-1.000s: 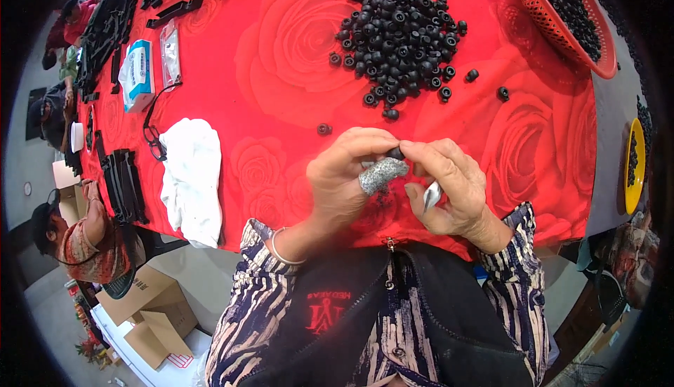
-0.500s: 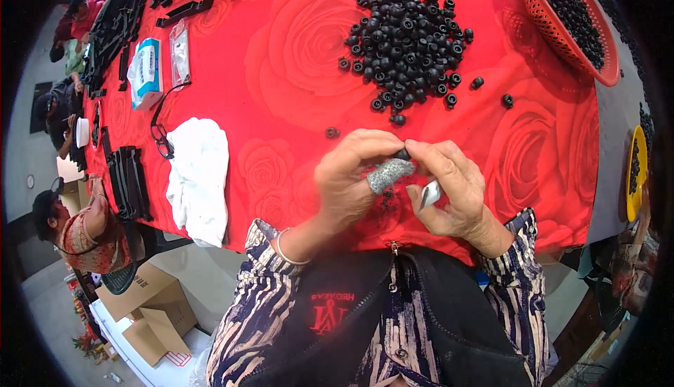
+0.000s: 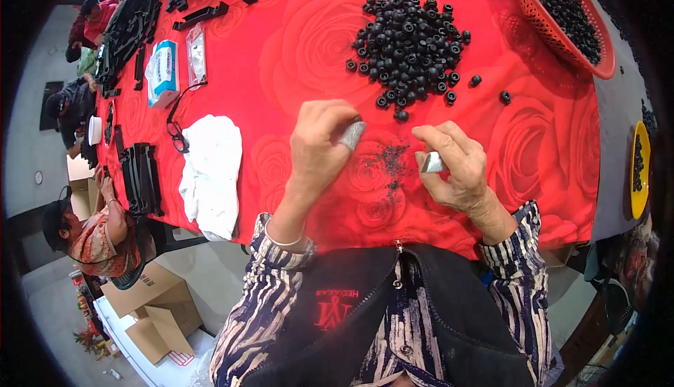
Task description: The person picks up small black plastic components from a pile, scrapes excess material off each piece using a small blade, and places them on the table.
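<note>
My left hand (image 3: pixel 317 152) is raised over the red tablecloth, fingers curled in a pinch. A grey wrap (image 3: pixel 352 136) covers one fingertip. A dark bit of a small black round part (image 3: pixel 357 119) shows at its fingertips; the rest is hidden. Opposite it, my right hand (image 3: pixel 458 166) has a small flat metal blade (image 3: pixel 432 162) tucked in its grip, its index finger reaching forward. Black shavings (image 3: pixel 390 162) lie scattered on the cloth between the hands. Beyond them is a heap of small black hollow parts (image 3: pixel 407 50), with a few loose ones at its edge.
A red basket (image 3: pixel 562 47) of black parts stands far right, a yellow tray (image 3: pixel 639 169) nearer. White cloth (image 3: pixel 212 176), glasses (image 3: pixel 177 134), a tissue pack (image 3: pixel 163 75) and black long pieces (image 3: pixel 139 176) lie left. Several people sit along the left side.
My hands have parted. The left moved left and away from me with its fingers curled; the right stayed nearly in place with the blade. The shavings between them now show fully.
</note>
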